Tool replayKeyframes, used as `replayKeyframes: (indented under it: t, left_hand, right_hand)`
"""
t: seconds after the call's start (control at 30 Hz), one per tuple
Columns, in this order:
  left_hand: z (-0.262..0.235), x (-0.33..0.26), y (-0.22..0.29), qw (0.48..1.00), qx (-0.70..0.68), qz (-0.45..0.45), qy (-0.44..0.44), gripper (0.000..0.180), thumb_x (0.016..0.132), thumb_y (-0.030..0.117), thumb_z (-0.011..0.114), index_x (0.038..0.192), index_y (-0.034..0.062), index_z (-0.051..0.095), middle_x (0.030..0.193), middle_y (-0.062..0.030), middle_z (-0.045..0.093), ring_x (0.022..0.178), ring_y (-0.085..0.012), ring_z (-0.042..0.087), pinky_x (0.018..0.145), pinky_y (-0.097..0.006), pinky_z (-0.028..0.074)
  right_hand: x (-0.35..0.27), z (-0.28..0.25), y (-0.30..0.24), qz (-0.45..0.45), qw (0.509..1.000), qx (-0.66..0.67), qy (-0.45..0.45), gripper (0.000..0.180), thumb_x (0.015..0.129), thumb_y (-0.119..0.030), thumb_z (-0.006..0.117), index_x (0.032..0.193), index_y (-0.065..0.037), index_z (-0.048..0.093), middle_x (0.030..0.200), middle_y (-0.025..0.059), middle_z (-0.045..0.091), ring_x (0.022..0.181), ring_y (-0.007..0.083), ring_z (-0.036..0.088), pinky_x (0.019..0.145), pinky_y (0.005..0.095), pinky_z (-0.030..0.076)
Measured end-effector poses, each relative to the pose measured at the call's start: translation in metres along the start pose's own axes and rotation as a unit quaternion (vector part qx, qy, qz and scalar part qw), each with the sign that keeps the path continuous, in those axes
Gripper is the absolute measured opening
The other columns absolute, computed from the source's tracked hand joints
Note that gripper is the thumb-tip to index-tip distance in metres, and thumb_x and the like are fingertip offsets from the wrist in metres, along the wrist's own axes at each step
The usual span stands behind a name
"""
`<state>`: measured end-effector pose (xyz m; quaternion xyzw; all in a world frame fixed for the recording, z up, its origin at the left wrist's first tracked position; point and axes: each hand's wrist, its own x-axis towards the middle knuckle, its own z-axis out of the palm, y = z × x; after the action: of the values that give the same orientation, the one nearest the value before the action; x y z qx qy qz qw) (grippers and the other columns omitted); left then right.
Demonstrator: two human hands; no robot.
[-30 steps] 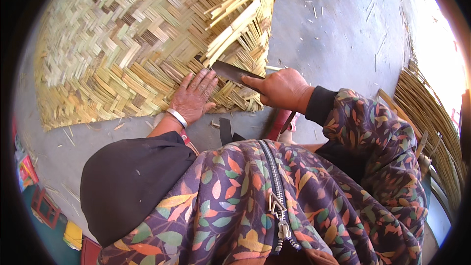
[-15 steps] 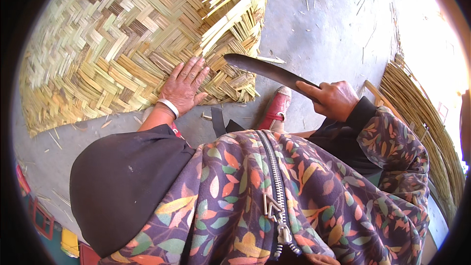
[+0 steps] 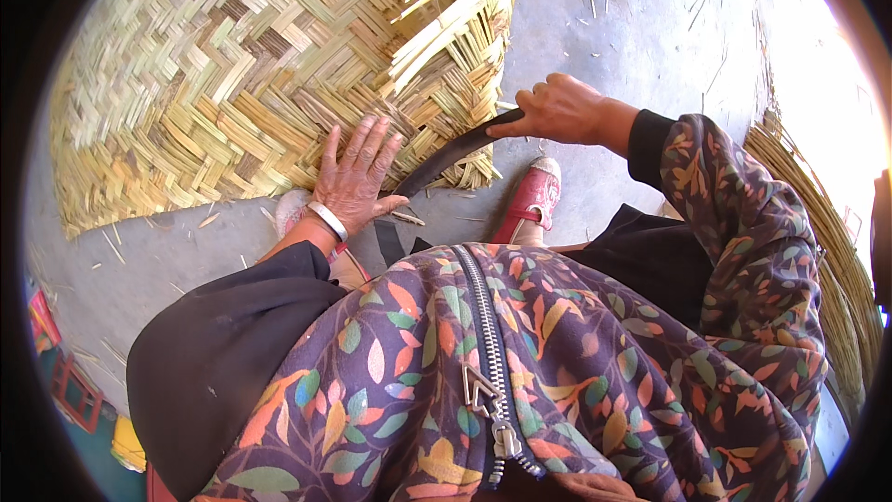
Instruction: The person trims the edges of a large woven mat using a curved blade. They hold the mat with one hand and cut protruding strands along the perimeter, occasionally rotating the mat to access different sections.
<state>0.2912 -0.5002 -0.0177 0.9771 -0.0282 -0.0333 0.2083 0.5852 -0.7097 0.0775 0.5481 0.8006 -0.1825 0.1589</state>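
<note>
Grey, smooth floor fills the background, scattered with pale straw scraps too small to count. One large woven mat of flat, straw-coloured strips covers the upper left, its lower right corner before the person; loose strip ends stick up near its right edge.

Two hands are visible. One, the left hand, lies palm down on the mat's lower edge, fingers spread and gripping nothing; one white bracelet circles its wrist. The other, the right hand, is closed around one end of a single dark, curved blade. That blade slants across the mat's corner, its far end beside the left thumb; whether they touch cannot be told.

Two shoes show below the mat: one red shoe in plain view, the second mostly hidden by the left forearm. One bundle of thin brown stalks lies at far right. One leaf-patterned jacket fills the bottom.
</note>
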Motion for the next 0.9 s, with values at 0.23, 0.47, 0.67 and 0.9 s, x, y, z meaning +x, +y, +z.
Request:
replayKeyframes:
  t: [0.23, 0.47, 0.67, 0.9]
  left_hand:
    - [0.001, -0.014, -0.016, 0.993, 0.065, -0.099, 0.016, 0.097, 0.076, 0.054, 0.071, 0.153, 0.0193, 0.024, 0.16, -0.01, 0.018, 0.148, -0.0282, 0.015, 0.117, -0.057, 0.007]
    - [-0.009, -0.023, -0.031, 0.985, 0.034, -0.164, 0.044, 0.095, 0.078, 0.055, 0.068, 0.154, 0.0209, 0.023, 0.161, -0.0103, 0.017, 0.149, -0.0298, 0.013, 0.117, -0.058, 0.006]
    - [-0.017, -0.03, -0.037, 0.972, 0.034, -0.226, 0.057, 0.096, 0.078, 0.058, 0.068, 0.154, 0.0216, 0.021, 0.161, -0.0088, 0.015, 0.149, -0.0292, 0.011, 0.116, -0.059, 0.006]
    - [-0.026, -0.041, -0.054, 0.952, 0.063, -0.291, 0.073, 0.088, 0.082, 0.056, 0.066, 0.152, 0.0187, 0.028, 0.159, -0.0133, 0.018, 0.149, -0.0329, 0.01, 0.115, -0.061, 0.007]
  right_hand:
    - [0.045, -0.008, 0.026, -0.01, 0.999, -0.039, 0.022, 0.055, 0.09, -0.012, 0.053, 0.135, -0.044, 0.05, 0.084, 0.0067, 0.057, 0.063, 0.02, 0.063, 0.051, 0.034, 0.048]
    - [0.071, -0.021, 0.044, -0.029, 0.999, -0.024, -0.012, 0.056, 0.092, -0.012, 0.049, 0.135, -0.048, 0.047, 0.082, 0.0076, 0.057, 0.063, 0.0213, 0.064, 0.053, 0.0345, 0.048]
    - [0.075, -0.026, 0.037, -0.018, 1.0, -0.02, -0.002, 0.055, 0.092, -0.012, 0.05, 0.136, -0.045, 0.047, 0.084, 0.0088, 0.057, 0.062, 0.0206, 0.064, 0.052, 0.0339, 0.049]
    - [0.109, -0.024, 0.048, -0.022, 0.997, -0.037, 0.07, 0.05, 0.091, -0.014, 0.051, 0.133, -0.043, 0.053, 0.084, 0.0059, 0.06, 0.071, 0.0195, 0.065, 0.055, 0.0327, 0.048]
